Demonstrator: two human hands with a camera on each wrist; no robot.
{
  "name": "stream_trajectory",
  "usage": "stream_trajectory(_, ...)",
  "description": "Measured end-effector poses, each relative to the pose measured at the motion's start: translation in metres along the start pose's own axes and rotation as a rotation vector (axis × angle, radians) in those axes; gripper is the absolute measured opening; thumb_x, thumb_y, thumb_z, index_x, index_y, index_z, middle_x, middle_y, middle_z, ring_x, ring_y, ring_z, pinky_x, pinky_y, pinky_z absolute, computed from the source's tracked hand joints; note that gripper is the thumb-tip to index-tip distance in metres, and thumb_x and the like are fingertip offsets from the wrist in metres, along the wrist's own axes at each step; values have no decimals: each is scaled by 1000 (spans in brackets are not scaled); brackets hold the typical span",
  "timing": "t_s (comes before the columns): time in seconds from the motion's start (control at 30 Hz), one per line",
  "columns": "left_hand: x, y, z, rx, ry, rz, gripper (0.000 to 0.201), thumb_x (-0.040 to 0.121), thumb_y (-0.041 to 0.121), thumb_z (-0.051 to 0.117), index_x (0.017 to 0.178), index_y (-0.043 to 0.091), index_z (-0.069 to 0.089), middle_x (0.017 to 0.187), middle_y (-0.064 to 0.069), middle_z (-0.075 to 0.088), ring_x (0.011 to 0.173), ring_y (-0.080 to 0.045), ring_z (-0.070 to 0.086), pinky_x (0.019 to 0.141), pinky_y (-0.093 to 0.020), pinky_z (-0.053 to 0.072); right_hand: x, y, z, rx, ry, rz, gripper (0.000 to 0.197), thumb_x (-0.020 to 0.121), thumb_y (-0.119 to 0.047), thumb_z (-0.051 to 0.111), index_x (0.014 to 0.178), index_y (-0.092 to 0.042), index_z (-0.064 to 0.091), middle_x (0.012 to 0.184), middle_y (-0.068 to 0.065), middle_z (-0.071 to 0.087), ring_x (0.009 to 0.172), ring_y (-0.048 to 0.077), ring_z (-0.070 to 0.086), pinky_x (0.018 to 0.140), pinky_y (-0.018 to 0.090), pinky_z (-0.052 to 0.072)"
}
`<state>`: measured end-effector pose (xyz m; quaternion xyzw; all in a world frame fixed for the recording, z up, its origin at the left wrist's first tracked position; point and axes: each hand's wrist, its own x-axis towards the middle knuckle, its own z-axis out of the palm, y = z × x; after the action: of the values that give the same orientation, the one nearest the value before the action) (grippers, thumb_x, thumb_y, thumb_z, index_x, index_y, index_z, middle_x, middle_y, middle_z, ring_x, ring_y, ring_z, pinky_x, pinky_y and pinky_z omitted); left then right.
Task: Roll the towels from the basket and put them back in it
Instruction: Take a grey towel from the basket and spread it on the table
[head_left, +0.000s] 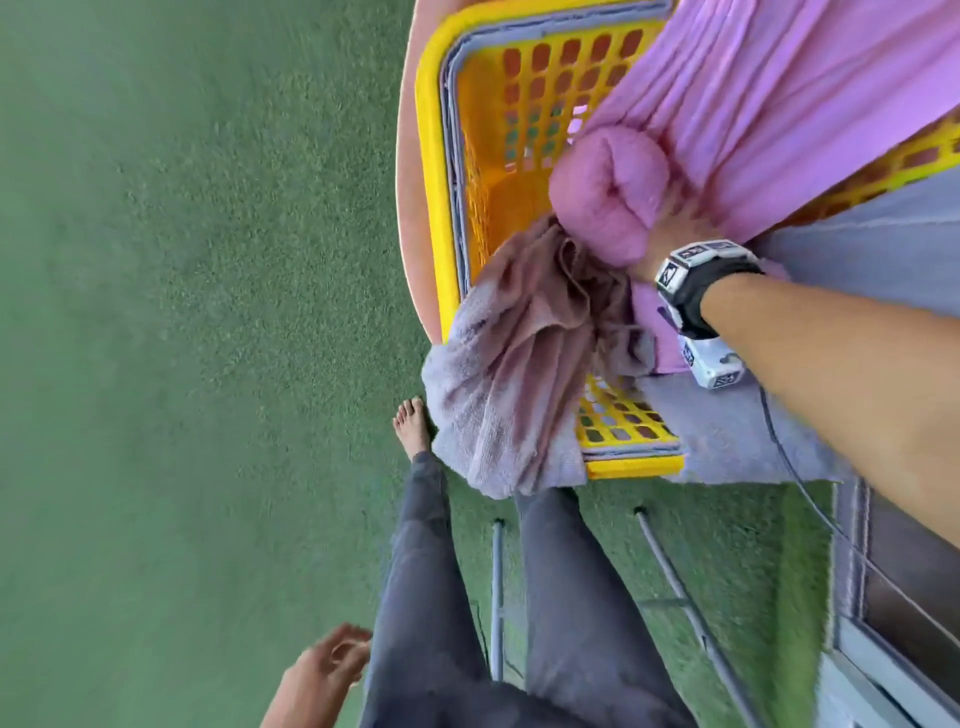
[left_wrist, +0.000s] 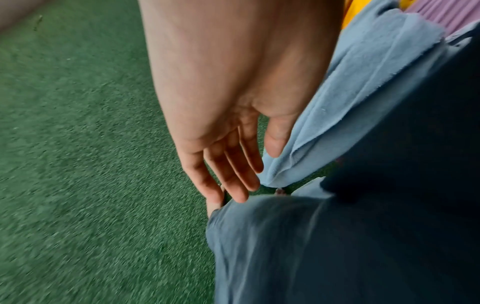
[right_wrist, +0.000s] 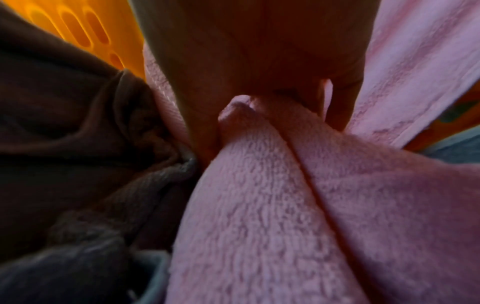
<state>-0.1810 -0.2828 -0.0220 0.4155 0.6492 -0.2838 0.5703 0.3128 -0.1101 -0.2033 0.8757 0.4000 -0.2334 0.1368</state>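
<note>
Here, from the head view, the right hand grips a rolled pink towel over the yellow basket, seemingly to set it inside, beside a brown towel draped over the rim; the left wrist view shows the left hand relaxed and empty above green turf. Close up, the right wrist view shows fingers curled into the pink fabric, keeping the roll from unwinding.

Green carpet covers the floor from 6 to 12 o'clock; thin metal legs stand at 5 o'clock.
</note>
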Motion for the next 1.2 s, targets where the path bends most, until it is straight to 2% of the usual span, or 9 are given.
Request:
stream_trajectory(0.07,13,8,3,6,63,64,31,86,23,66,79,53,64,73,20,69,68,3,65,75,-19,51,6,2,5,22,-17,22,99,78,-17,73,151,-2,7,141,35,30,122,47,41,103,55,32)
stream_trajectory(0.23,0,113,-3,-51,350,389,18,92,15,61,90,31,65,80,18,69,78,4,63,66,-6,43,-19,-1,-28,80,-56,8,112,68,-27,82,151,-9,10,145,27,27,129,41,35,104,51,30)
stream_trajectory(0.33,-10,176,-10,-37,530,633,8,94,20,56,95,22,64,85,11,65,78,-4,60,69,-19,47,-59,-10,-55,115,145,-242,79,69,-24,77,136,-14,36,129,18,43,116,37,45,90,48,41)
stream_trajectory(0.4,-12,216,-7,105,622,726,12,94,25,52,96,19,61,86,3,62,77,-16,58,69,-34,49,-83,-24,-69,262,57,-502,45,73,-17,69,113,-17,49,110,11,53,103,34,53,83,43,46)
stream_trajectory(0.57,17,284,12,516,683,506,33,90,41,49,103,11,56,109,-12,56,103,-34,53,83,-44,42,-103,-69,-68,-10,-450,-830,30,72,-31,66,98,-16,64,101,14,67,96,31,62,81,33,47)
stream_trajectory(0.7,33,295,15,561,739,405,32,92,37,49,103,11,65,111,-10,57,108,-34,52,89,-44,39,-101,-77,-60,-56,-435,-733,24,83,-22,55,103,-12,65,103,22,66,97,38,63,82,40,51)
stream_trajectory(0.93,13,280,25,240,712,520,28,92,34,46,111,14,49,121,-8,50,119,-31,42,94,-46,32,-125,-39,-117,556,-257,-657,12,87,-16,53,92,-24,60,85,-3,67,81,16,62,85,39,49)
stream_trajectory(1.03,-10,280,24,55,643,642,44,85,45,58,120,19,46,119,-2,56,115,-26,48,94,-45,38,-164,-34,-170,739,-203,-667,13,92,-6,54,96,-17,59,90,-6,65,81,-6,59,85,18,42)
stream_trajectory(1.2,-61,278,-10,-378,560,1029,13,89,22,49,82,16,57,74,4,62,67,-14,51,61,-29,33,-249,-50,-257,854,14,-729,10,90,-1,55,97,-3,61,92,5,66,88,11,61,87,25,45)
